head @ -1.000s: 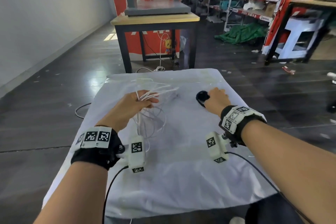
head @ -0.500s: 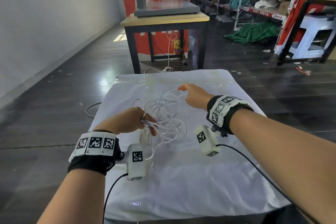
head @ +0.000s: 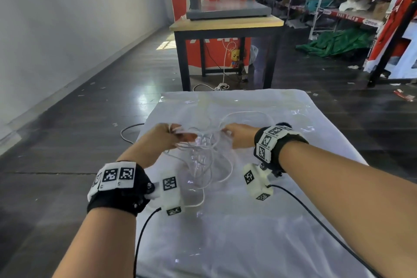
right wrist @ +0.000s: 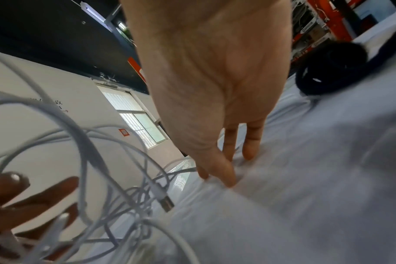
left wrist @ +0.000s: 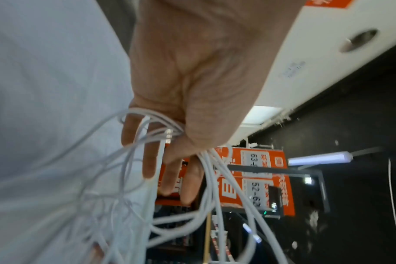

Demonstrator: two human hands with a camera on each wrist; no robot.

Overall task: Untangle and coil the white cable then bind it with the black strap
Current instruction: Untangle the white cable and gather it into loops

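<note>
At the centre of the head frame, the white cable (head: 209, 156) hangs in tangled loops over the white-covered desk (head: 225, 232), lifted so the snarl can fall open. The left hand (head: 165, 140) grips a bunch of strands as an anchor. The right hand (head: 240, 135) pinches one strand, probably to draw it free. The black strap (right wrist: 350, 71) lies on the desk behind the right wrist, within reach for binding.
</note>
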